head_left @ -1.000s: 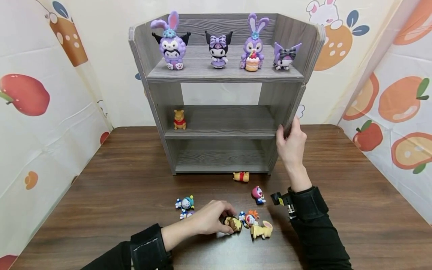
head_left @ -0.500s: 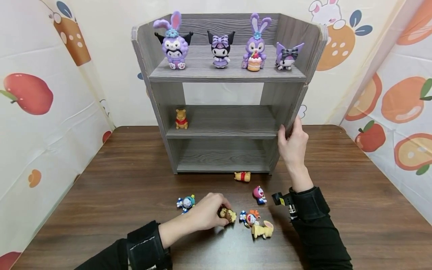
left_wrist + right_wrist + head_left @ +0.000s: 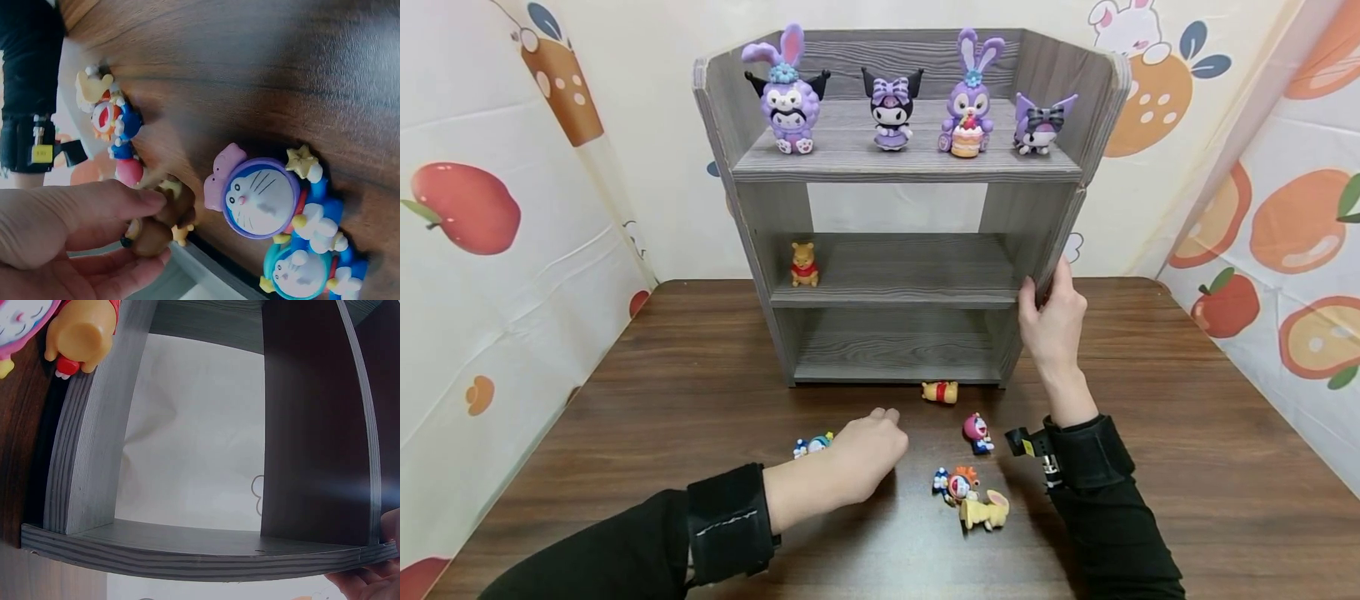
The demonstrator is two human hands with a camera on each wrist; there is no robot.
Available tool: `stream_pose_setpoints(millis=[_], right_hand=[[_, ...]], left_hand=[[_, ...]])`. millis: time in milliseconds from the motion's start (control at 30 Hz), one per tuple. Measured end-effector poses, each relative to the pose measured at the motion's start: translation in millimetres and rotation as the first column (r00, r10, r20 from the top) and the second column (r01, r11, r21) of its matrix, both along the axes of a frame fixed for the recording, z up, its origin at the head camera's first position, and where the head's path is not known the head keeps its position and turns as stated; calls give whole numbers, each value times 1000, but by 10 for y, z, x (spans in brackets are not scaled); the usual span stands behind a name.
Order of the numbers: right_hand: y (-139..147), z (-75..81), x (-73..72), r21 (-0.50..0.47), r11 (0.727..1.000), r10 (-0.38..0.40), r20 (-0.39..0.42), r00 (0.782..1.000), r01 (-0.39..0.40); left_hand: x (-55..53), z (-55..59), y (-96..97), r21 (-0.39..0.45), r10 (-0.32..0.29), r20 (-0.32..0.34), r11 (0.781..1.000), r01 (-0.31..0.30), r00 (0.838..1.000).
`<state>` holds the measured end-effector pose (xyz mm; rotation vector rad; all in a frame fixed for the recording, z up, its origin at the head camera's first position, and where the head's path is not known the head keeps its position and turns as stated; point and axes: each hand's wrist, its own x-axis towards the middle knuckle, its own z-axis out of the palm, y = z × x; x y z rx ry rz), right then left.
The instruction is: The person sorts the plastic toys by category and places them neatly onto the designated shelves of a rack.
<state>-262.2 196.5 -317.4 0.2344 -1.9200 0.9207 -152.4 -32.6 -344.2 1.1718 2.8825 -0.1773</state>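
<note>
My left hand [image 3: 868,454] is above the table, pinching a small brown figurine [image 3: 153,237] between thumb and fingers in the left wrist view; the hand's back hides it in the head view. Beside that hand lie two blue-and-white cat figurines, one with a purple hood [image 3: 262,200] and one with a teal hood [image 3: 300,275]. My right hand [image 3: 1052,329] grips the right side panel of the grey wooden shelf [image 3: 910,296], thumb in front. A seated yellow bear figurine [image 3: 804,265] in a red shirt occupies the left of the middle shelf.
At the shelf's foot lies a yellow bear figurine [image 3: 940,392]. Nearer on the table are a pink-hooded figurine [image 3: 977,433], an orange-maned one [image 3: 958,483] and a pale yellow one [image 3: 987,510]. Several purple figurines, including a cake-holding rabbit [image 3: 966,108], stand on the top shelf.
My left hand has lifted the brown figurine from beside the orange-maned one and moved left and towards the shelf. The right hand keeps its grip on the panel.
</note>
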Motion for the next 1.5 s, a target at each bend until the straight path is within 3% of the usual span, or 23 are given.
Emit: stream_pose_setpoints(millis=[100, 233, 467, 567, 633, 700, 767, 833, 900, 1033, 1300, 1500], right_hand=[[5, -7, 3, -2, 1000, 2, 0, 1000, -2], [5, -18, 0, -4, 1000, 9, 3, 1000, -9], [11, -16, -17, -5, 1000, 0, -4, 1000, 0], [9, -11, -16, -6, 1000, 2, -5, 1000, -2], [7, -10, -14, -5, 1000, 1, -3, 1000, -1], [7, -11, -13, -3, 1000, -3, -3, 1000, 3], [5, -12, -12, -2, 1000, -5, -4, 1000, 5], [2, -10, -10, -2, 1000, -4, -8, 1000, 4], [0, -10, -6, -5, 1000, -3, -13, 1000, 3], [3, -9, -8, -5, 1000, -5, -15, 1000, 5], [6, -6, -18, 2, 1000, -4, -12, 1000, 4], [8, -7, -14, 4, 1000, -10, -7, 1000, 10]], left_hand=[[26, -18, 49, -92, -23, -63, 996, 17, 998], [56, -95, 80, -153, -53, -147, 988, 30, 988], [113, -232, 83, -201, -133, -305, 977, 73, 943], [124, -249, 77, -218, -155, -332, 972, 84, 930], [120, -235, 63, -200, -150, -303, 976, 91, 941], [100, -197, 45, -155, -118, -230, 984, 84, 966], [67, -148, 18, -75, -72, -144, 995, 61, 987], [32, -98, -4, 15, -22, -62, 1000, 23, 998], [2, -73, -25, 105, 23, -10, 994, -22, 1000], [-14, -93, -47, 202, 89, 18, 975, -91, 996], [-2, -189, -53, 215, 141, 57, 965, -150, 988], [4, -238, -58, 247, 130, 66, 959, -142, 989]])
